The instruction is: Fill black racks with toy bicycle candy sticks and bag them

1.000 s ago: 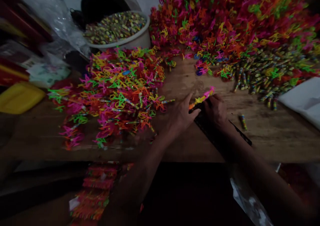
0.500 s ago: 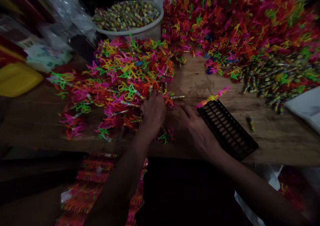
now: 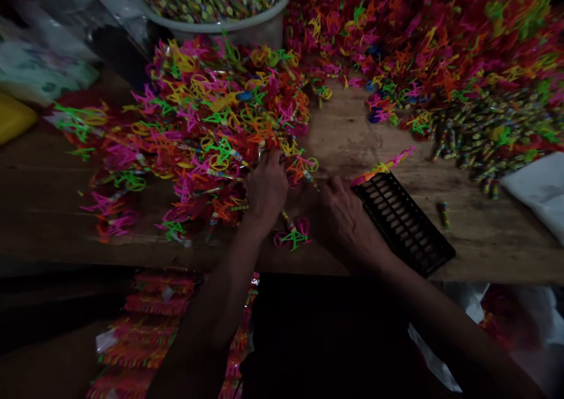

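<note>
Head view, left hand (image 3: pixel 265 188) on toy pile (image 3: pixel 207 123), right hand (image 3: pixel 341 220) beside black tray (image 3: pixel 403 223)

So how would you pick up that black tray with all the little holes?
Probably by the long right edge of the black tray, coming in from the right. It lies flat on the wooden table, that side is bare, and its near corner sticks out at the table's edge. The right hand is already beside its left edge.
</note>
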`<state>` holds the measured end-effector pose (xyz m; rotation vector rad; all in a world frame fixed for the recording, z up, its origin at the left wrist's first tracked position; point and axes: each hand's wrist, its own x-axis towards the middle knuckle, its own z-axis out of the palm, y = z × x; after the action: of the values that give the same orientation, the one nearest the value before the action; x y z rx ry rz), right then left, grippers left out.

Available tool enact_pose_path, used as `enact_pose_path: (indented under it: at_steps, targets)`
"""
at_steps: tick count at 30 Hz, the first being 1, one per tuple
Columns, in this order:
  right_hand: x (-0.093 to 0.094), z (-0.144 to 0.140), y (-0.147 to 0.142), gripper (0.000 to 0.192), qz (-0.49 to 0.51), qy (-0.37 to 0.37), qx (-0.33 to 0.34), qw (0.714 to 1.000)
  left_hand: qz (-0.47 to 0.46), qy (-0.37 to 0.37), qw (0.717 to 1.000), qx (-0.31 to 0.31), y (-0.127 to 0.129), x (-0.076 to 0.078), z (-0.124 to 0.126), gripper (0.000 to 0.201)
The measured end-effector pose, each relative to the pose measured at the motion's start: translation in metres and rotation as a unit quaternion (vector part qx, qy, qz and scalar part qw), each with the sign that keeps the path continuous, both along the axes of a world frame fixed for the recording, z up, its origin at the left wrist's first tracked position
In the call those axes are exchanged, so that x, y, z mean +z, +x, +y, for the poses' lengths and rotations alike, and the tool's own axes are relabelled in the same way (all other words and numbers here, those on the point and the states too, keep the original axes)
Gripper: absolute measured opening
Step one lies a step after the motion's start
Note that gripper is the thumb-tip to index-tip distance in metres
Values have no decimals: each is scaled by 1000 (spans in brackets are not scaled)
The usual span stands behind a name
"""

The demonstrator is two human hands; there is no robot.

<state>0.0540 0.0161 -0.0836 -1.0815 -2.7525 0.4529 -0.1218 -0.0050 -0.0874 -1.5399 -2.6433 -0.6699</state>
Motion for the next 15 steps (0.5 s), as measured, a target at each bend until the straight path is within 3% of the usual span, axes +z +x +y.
enact_pose_path:
  at_steps: [2, 9, 12, 15]
  targets:
    - [2, 0, 2, 30, -7, -1, 0, 1000, 1, -10, 1000, -8, 1, 0, -2, 32]
    - [-1, 5, -30, 30, -15, -29, -108, 994, 17, -39, 998, -44, 7, 9, -13, 31]
    - [-4, 5, -34, 33, -17, -48, -115, 992, 27, -56, 998, -20, 9, 12, -18, 30]
    - [3, -3, -30, 29, 34, -15, -96, 995, 9, -42, 999, -3, 7, 11, -23, 26]
